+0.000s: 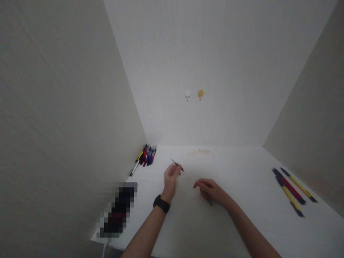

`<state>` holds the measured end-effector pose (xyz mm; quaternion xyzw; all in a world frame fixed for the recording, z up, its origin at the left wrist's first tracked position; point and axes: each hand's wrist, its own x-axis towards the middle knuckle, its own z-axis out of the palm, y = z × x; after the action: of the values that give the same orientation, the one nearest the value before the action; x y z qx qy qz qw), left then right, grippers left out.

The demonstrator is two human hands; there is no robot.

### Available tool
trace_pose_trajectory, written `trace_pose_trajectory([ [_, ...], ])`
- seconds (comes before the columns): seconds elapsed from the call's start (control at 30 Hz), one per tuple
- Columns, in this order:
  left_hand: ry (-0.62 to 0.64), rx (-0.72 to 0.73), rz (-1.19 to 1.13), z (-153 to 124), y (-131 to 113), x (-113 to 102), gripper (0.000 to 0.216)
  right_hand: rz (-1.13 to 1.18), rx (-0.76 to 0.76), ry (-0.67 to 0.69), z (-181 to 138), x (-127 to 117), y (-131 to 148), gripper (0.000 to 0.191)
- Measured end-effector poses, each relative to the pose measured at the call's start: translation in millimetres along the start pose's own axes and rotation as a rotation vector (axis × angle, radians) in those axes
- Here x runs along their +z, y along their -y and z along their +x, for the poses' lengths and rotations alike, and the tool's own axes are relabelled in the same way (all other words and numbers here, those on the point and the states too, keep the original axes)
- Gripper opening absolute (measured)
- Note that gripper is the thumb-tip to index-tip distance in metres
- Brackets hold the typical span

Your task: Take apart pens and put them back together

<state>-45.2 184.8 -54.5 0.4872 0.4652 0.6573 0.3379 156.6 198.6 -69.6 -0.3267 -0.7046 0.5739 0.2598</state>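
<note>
My left hand (172, 175) is raised a little over the white table (236, 200), fingers pinched on a thin dark pen part (177, 165) that sticks out up and to the left. A black watch (161, 204) is on that wrist. To its right, my right hand (211, 190) rests on the table with fingers curled round another dark pen piece (207, 197), which pokes out below the palm. The two hands are apart by a short gap.
A heap of several coloured pens (146, 156) lies in the far left corner against the wall. Three long yellow, red and dark pens (291, 190) lie at the right edge. A blurred dark object (119, 209) sits at the near left. Two small hooks (194, 94) hang on the back wall.
</note>
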Motion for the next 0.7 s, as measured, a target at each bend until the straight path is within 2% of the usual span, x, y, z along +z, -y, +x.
trace_pose_trajectory([
  [0.13,-0.213,0.01,0.145,5.1,3.2,-8.2,0.036,0.018,0.002,0.0,-1.3,-0.4,1.3,0.046],
  [0.27,-0.281,0.038,0.407,7.5,5.8,-14.4,0.034,0.024,0.008,-0.008,-1.5,-0.3,1.0,0.045],
  [0.37,-0.19,0.064,0.538,5.0,4.7,-12.4,0.03,0.032,-0.027,-0.008,-0.4,-0.2,-0.4,0.045],
  [0.57,0.131,0.266,0.932,-11.4,-4.4,6.7,0.016,0.099,-0.006,-0.019,-2.2,-2.6,3.8,0.044],
  [0.7,0.325,0.32,1.143,-19.3,-9.3,14.5,0.014,0.166,-0.023,-0.037,-4.5,-3.9,7.1,0.043],
])
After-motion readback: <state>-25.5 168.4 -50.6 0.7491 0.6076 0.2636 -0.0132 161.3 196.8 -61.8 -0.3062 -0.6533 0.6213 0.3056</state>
